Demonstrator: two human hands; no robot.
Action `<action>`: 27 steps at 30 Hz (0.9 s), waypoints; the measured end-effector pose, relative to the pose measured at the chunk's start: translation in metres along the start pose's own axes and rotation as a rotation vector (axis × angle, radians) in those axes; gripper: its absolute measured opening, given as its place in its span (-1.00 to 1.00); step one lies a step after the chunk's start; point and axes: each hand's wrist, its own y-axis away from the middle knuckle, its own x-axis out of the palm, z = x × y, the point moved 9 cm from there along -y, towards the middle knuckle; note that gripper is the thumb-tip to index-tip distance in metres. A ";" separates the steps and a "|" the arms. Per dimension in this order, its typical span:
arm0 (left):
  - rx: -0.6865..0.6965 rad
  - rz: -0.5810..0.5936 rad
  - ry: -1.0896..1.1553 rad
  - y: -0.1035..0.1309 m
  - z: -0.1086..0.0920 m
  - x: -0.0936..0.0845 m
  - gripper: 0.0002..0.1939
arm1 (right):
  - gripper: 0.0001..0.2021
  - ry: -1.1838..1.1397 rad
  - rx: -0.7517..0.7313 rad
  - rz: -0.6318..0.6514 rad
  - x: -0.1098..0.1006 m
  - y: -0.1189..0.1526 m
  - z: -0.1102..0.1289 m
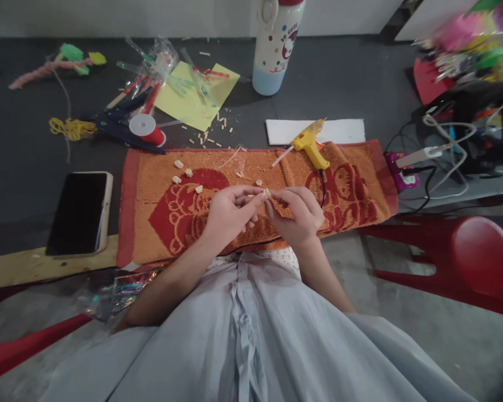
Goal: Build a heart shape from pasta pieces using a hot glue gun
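My left hand [237,211] and my right hand [295,212] meet over an orange towel [151,167] with red patterns. Between their fingertips they pinch a small cluster of short wooden sticks [266,193], partly covered by the fingers. Several similar stick clusters [188,173] lie on the towel, left of my left hand, and a single cluster [259,182] sits just beyond the fingertips. A yellow glue gun [312,146] rests past my right hand, its clear glue stick pointing left and its black cord running down the towel.
A white bottle [276,50] stands at the back. Yellow paper [209,111], cut stick bits, dark-handled pliers [117,120] and a red thread spool [151,132] lie back left. A phone [79,212] is at left. A power strip [402,170] with cables sits right, near a red chair [478,257].
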 end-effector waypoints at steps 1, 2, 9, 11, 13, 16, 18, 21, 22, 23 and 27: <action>0.004 0.014 -0.018 0.000 0.001 0.001 -0.64 | -0.92 0.001 0.009 0.003 0.000 0.000 -0.001; 0.019 0.027 -0.047 0.000 0.001 0.001 -0.65 | -0.92 0.005 0.019 0.003 0.000 0.000 -0.001; 0.302 -0.087 -0.553 -0.006 -0.029 -0.027 -0.74 | -0.94 -0.050 0.092 0.015 0.002 0.006 -0.013; 0.364 -0.056 -0.697 -0.012 -0.040 -0.028 -0.76 | -0.93 -0.062 0.146 0.054 0.008 0.011 -0.020; 0.383 0.017 -0.817 -0.022 -0.045 -0.027 -0.78 | -0.92 -0.072 0.192 0.096 0.016 0.016 -0.027; 0.404 0.120 -0.949 -0.039 -0.048 -0.022 -0.84 | -0.93 -0.081 0.205 0.134 0.025 0.022 -0.030; 0.415 0.183 -1.013 -0.049 -0.046 -0.017 -0.86 | -0.94 -0.069 0.194 0.146 0.029 0.025 -0.031; 0.419 0.271 -1.103 -0.060 -0.041 -0.010 -0.84 | -0.94 -0.031 0.185 0.168 0.035 0.027 -0.032; 0.417 0.296 -1.121 -0.062 -0.039 -0.007 -0.83 | -0.94 -0.017 0.183 0.177 0.037 0.028 -0.033; 0.413 0.316 -1.132 -0.064 -0.037 -0.006 -0.82 | -0.93 -0.005 0.180 0.183 0.039 0.028 -0.034; 0.390 0.359 -1.155 -0.068 -0.033 -0.003 -0.87 | -0.92 0.012 0.164 0.200 0.045 0.028 -0.035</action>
